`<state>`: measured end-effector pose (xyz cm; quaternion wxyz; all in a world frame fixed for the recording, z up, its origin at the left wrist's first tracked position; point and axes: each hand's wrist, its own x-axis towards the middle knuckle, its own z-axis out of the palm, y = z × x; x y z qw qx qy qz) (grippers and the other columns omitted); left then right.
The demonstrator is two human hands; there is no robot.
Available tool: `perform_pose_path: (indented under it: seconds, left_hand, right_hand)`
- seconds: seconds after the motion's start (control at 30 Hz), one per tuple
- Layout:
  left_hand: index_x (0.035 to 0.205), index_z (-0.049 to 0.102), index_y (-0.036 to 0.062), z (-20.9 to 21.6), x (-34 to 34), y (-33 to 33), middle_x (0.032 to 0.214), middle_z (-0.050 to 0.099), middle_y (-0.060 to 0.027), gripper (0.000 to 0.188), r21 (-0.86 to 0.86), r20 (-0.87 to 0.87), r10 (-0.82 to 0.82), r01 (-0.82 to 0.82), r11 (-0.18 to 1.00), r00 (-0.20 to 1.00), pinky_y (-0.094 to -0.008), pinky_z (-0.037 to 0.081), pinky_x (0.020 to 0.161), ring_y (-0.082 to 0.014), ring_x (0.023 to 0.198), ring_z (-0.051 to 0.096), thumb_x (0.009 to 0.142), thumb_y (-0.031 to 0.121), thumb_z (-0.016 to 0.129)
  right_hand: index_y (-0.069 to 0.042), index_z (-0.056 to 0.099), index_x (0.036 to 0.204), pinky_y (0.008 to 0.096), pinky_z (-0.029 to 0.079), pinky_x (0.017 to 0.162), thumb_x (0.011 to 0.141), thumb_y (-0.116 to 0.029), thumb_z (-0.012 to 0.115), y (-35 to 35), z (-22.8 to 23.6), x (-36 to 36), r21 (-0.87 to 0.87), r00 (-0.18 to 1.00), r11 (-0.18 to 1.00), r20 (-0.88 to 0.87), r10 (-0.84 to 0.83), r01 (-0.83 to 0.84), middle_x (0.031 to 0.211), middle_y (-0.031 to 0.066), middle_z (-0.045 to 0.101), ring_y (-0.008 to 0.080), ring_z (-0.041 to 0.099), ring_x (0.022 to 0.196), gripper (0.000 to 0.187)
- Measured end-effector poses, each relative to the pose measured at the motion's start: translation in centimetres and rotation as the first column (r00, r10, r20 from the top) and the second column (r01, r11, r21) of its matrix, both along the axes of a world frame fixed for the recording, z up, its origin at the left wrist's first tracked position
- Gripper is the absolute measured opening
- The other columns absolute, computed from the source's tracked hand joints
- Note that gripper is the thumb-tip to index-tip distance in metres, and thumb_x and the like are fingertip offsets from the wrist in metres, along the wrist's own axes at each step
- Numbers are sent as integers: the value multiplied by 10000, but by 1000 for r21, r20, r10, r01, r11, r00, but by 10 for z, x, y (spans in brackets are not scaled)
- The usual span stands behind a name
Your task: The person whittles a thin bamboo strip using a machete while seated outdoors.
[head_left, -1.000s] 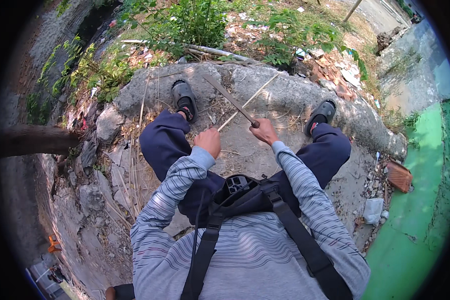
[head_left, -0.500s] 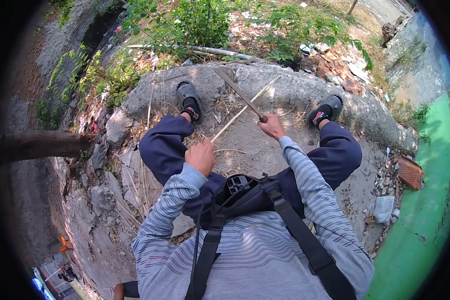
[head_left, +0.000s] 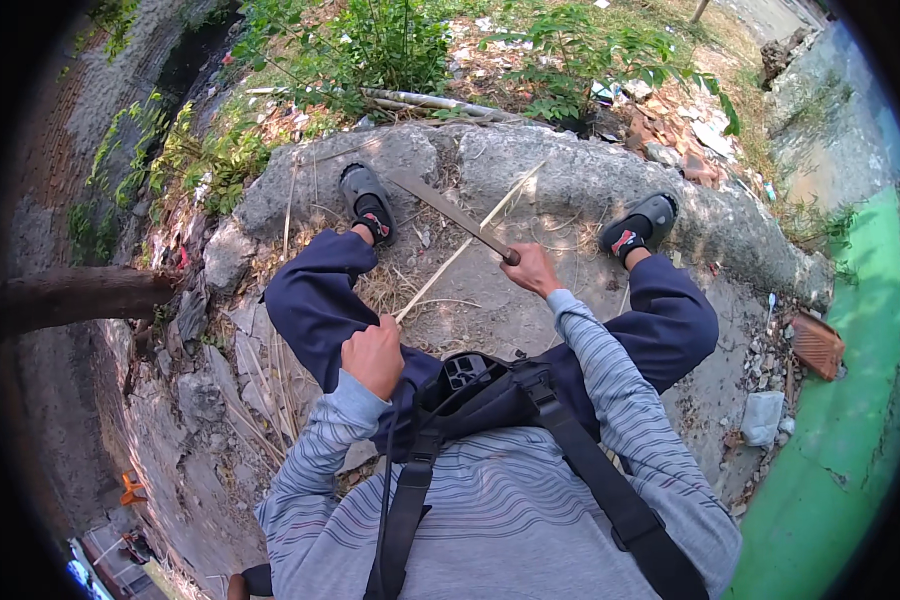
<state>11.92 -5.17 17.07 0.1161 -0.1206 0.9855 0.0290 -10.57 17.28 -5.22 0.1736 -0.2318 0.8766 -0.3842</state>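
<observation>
My left hand (head_left: 373, 357) is closed round the near end of a thin, pale bamboo strip (head_left: 433, 279), just above my left thigh. The strip slants away to the upper right, and its far end shows a loose sliver. In my right hand (head_left: 533, 270) is the dark wooden handle of a machete (head_left: 448, 212), gripped firmly. Its long, dull blade points to the upper left and crosses the strip about midway. Whether blade and strip touch there I cannot tell.
Beyond my shoes lies a low, rough concrete ledge (head_left: 570, 172), with green plants (head_left: 395, 50) and litter behind it. More strips (head_left: 288, 375) lie on the ground at left, near a tree trunk (head_left: 85, 297). A green-painted strip of ground (head_left: 820, 450) and a reddish tile (head_left: 817, 345) are at right.
My left hand has drawn back toward me and to the left with the bamboo strip. My right hand has shifted slightly left and nearer, and the machete lies at a flatter slant.
</observation>
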Motion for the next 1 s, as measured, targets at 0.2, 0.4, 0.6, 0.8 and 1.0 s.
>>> perform_pose_path:
  seconds: [0.2, 0.4, 0.6, 0.8, 1.0]
  left_hand:
    - [870, 561, 47, 77, 12, 0, 685, 670, -215, 225, -91, 65, 65, -59, 994, 996, -565, 504, 573, -438, 643, 679, 1001, 228, 593]
    - [874, 576, 67, 88, 14, 3, 698, 699, -174, 210, -180, 144, 70, -44, 983, 987, -540, 506, 598, -398, 660, 707, 1010, 226, 583]
    - [875, 551, 45, 86, 12, 6, 660, 661, -195, 220, -175, 81, 72, -57, 983, 994, -560, 487, 575, -430, 610, 664, 1005, 220, 583]
    - [880, 558, 53, 95, 6, 20, 677, 671, -176, 212, -201, 117, 59, -35, 979, 991, -547, 461, 589, -405, 639, 670, 1005, 223, 582]
    - [850, 569, 86, 92, 7, 20, 645, 680, -112, 169, -277, 103, -36, 63, 959, 994, -466, 510, 521, -336, 604, 707, 980, 191, 592]
  right_hand:
    - [-48, 687, 809, 501, 513, 674, 769, -278, 686, -19, 7, 27, -126, 991, 986, 71, 117, -108, 743, 214, 672, 429, 662, 720, 234]
    - [-14, 662, 825, 468, 484, 643, 773, -220, 695, -25, 6, 35, -183, 987, 974, 72, 146, -131, 705, 214, 633, 405, 617, 652, 214]
    - [-53, 709, 837, 492, 515, 655, 761, -273, 698, -26, 28, 37, -128, 987, 985, 98, 127, -114, 743, 204, 674, 430, 664, 715, 233]
    - [-35, 678, 815, 500, 493, 636, 770, -227, 667, -25, 49, 52, -235, 984, 958, 20, 175, -166, 718, 218, 654, 432, 647, 689, 197]
    - [-15, 658, 795, 492, 490, 638, 767, -220, 675, -11, 17, 30, -143, 992, 990, 126, 23, -5, 712, 226, 645, 430, 634, 672, 207]
